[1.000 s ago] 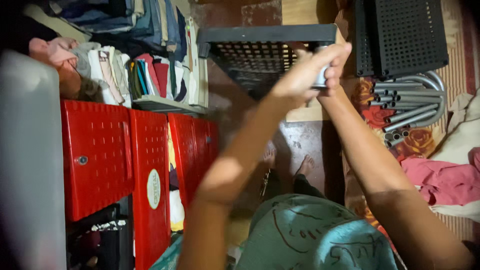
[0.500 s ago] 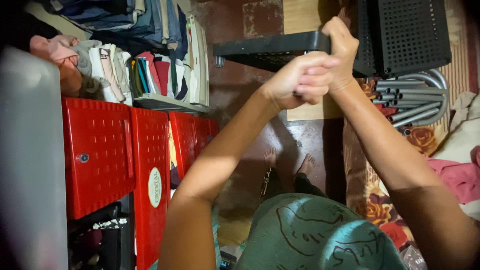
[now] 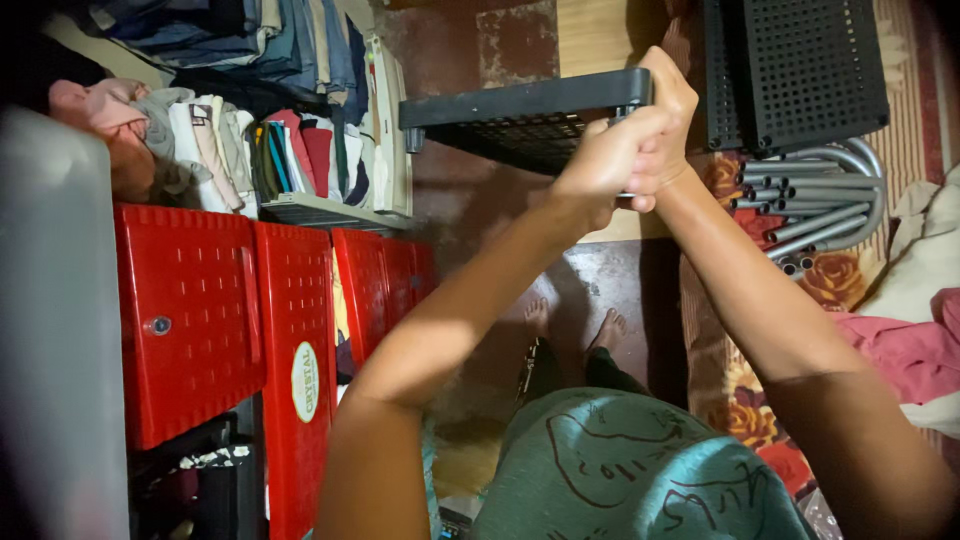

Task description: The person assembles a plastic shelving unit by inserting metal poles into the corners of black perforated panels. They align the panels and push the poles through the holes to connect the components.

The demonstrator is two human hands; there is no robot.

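Note:
A black perforated plastic shelf panel [image 3: 520, 115] hangs in the air in front of me, seen nearly edge-on. My left hand [image 3: 605, 160] and my right hand [image 3: 668, 110] are both closed at its right corner, one against the other. Whether a metal tube is in that grip is hidden by my fingers. Both forearms reach up from the bottom of the view. My bare feet [image 3: 575, 325] stand on the dark floor below.
Red plastic cabinets [image 3: 260, 310] line the left side, with stacked folded clothes [image 3: 250, 140] on top. More black perforated panels [image 3: 800, 70] lean at the upper right over a bundle of grey metal tubes [image 3: 820, 205]. A floral mat and pink cloth [image 3: 900, 350] lie at the right.
The black panel has tilted from showing its perforated face to nearly edge-on and shifted a little rightward. My two hands have closed tighter together at its corner.

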